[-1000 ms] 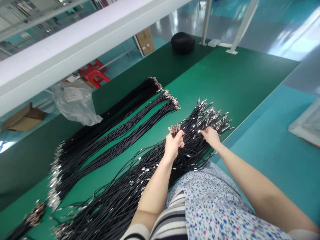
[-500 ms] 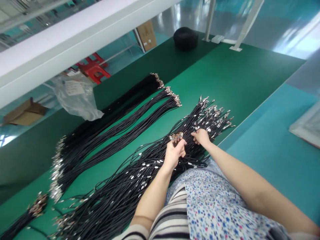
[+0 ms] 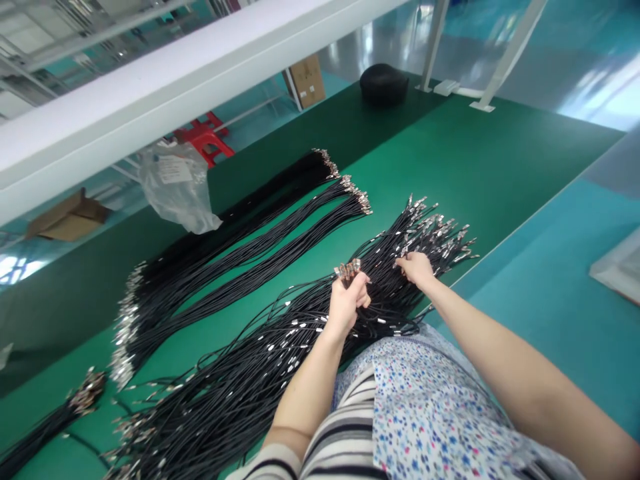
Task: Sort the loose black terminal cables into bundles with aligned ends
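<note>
My left hand (image 3: 347,301) is closed around a small bunch of black cables, whose copper-coloured metal ends (image 3: 349,269) stick up above the fist. To its right, my right hand (image 3: 417,269) pinches at the large loose pile of black cables (image 3: 270,353), close to the silvery connector ends (image 3: 440,230). Its fingertips are pressed together over the pile; whether a single cable is between them is too small to make out. Small white tags dot the pile, which runs from lower left to upper right just in front of my body.
Neat cable bundles (image 3: 260,257) lie behind the pile on the green table mat (image 3: 505,153). Another bundle (image 3: 55,427) is at lower left. A clear plastic bag (image 3: 177,187) hangs under the white shelf beam (image 3: 165,100). A black round object (image 3: 384,85) sits far back.
The whole view has shifted slightly. My right hand has moved a little to the right over the cable pile, away from my left hand, which keeps hold of its bunch.
</note>
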Demonstrator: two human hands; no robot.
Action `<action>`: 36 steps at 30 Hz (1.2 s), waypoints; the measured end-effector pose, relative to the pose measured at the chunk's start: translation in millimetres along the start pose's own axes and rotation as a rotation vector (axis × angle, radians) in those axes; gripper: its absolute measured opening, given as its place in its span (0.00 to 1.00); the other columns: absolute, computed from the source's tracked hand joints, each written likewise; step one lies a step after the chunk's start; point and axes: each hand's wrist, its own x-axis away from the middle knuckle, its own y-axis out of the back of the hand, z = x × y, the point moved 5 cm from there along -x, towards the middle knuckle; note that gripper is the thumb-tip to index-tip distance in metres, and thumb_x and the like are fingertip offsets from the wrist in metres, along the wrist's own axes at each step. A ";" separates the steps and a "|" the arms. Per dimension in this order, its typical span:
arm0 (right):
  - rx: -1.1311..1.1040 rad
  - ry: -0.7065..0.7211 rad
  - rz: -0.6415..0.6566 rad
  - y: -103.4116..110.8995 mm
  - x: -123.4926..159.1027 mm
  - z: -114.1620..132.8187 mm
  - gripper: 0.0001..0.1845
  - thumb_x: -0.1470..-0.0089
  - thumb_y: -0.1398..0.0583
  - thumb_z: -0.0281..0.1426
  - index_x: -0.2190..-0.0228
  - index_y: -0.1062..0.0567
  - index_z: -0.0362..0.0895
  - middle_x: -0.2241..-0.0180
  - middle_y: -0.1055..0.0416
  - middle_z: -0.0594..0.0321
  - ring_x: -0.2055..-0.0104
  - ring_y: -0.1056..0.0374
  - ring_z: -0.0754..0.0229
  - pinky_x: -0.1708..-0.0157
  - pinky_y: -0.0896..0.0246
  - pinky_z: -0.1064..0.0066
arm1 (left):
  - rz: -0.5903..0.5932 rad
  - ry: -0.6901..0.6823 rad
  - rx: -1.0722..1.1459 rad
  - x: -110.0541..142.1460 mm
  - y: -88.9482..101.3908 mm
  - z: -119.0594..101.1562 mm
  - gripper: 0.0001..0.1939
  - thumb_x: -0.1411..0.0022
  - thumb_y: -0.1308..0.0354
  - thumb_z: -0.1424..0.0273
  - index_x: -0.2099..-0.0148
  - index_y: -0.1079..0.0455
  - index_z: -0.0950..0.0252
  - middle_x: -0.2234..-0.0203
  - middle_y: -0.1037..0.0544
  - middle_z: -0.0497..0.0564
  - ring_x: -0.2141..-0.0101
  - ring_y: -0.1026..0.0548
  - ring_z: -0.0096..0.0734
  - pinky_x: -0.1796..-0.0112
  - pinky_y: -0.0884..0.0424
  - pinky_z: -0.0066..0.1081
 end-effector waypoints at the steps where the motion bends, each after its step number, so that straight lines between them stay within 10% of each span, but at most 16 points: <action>1: -0.037 0.063 0.026 4.2 10.1 8.7 0.09 0.53 0.44 0.32 0.80 0.35 0.41 0.87 0.37 0.66 0.88 0.45 0.70 0.87 0.51 0.78 | -0.006 -0.010 0.004 -1.3 2.3 -3.4 0.16 0.49 0.41 0.60 0.73 0.38 0.69 0.90 0.50 0.37 0.88 0.51 0.13 0.85 0.47 0.21; 6: -0.257 0.567 0.216 13.9 85.9 70.5 0.12 0.50 0.45 0.38 0.78 0.38 0.43 0.85 0.40 0.68 0.83 0.46 0.69 0.82 0.49 0.78 | 0.085 -0.005 -0.106 -0.5 3.3 -21.4 0.14 0.49 0.41 0.62 0.68 0.36 0.69 0.87 0.46 0.39 0.88 0.50 0.13 0.86 0.48 0.21; 13: -0.071 0.904 0.207 0.2 131.3 116.5 0.12 0.47 0.47 0.36 0.78 0.37 0.43 0.83 0.42 0.68 0.81 0.47 0.69 0.79 0.51 0.78 | 0.032 -0.144 -0.416 10.9 7.1 -30.5 0.14 0.53 0.38 0.64 0.72 0.36 0.69 0.89 0.40 0.42 0.87 0.42 0.17 0.85 0.47 0.21; 18: 0.154 0.989 0.116 -7.2 122.7 109.7 0.17 0.42 0.54 0.39 0.76 0.36 0.43 0.83 0.40 0.66 0.83 0.45 0.68 0.80 0.54 0.77 | -0.195 -0.202 -0.139 9.2 27.8 -31.0 0.15 0.50 0.40 0.62 0.74 0.39 0.68 0.92 0.46 0.38 0.90 0.48 0.15 0.86 0.47 0.22; 27: 0.458 1.202 0.047 -64.9 138.9 72.5 0.19 0.39 0.57 0.34 0.72 0.32 0.39 0.81 0.31 0.59 0.81 0.37 0.65 0.80 0.57 0.73 | -0.018 -0.105 -0.145 24.6 32.0 -30.4 0.14 0.53 0.38 0.65 0.77 0.40 0.68 0.90 0.45 0.39 0.90 0.49 0.13 0.87 0.47 0.20; 36: 0.558 1.246 0.061 -62.1 132.2 78.1 0.19 0.39 0.56 0.36 0.73 0.32 0.40 0.81 0.31 0.59 0.82 0.38 0.65 0.81 0.61 0.72 | -0.048 -0.073 -0.090 20.7 37.3 -30.1 0.12 0.50 0.40 0.64 0.69 0.35 0.69 0.91 0.45 0.38 0.90 0.50 0.13 0.86 0.48 0.21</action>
